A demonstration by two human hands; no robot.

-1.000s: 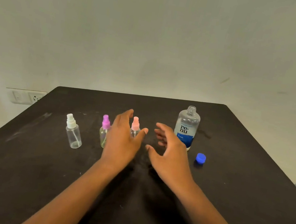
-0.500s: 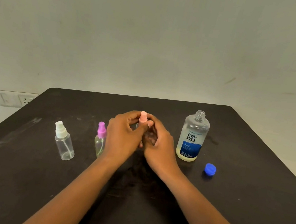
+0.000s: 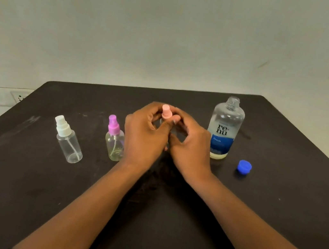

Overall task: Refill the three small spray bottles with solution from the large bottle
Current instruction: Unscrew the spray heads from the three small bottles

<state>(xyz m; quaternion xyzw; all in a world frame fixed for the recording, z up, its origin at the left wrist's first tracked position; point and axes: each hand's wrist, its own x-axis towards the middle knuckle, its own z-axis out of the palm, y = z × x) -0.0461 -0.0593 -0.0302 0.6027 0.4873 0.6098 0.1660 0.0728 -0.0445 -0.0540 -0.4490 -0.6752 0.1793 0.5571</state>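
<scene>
A plain pale wall [image 3: 174, 29] fills the upper half of the frame, faintly scuffed at the right. Below it the dark, matte surface [image 3: 274, 217] spreads across the lower half, with chalky smears at its left. At the left edge, a white socket plate [image 3: 6, 96] sits on the wall.

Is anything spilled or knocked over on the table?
No spill shows. The big bottle stands open, its blue cap lying beside it. The white-topped bottle and purple-topped bottle stand upright. Nothing looks odd.
</scene>
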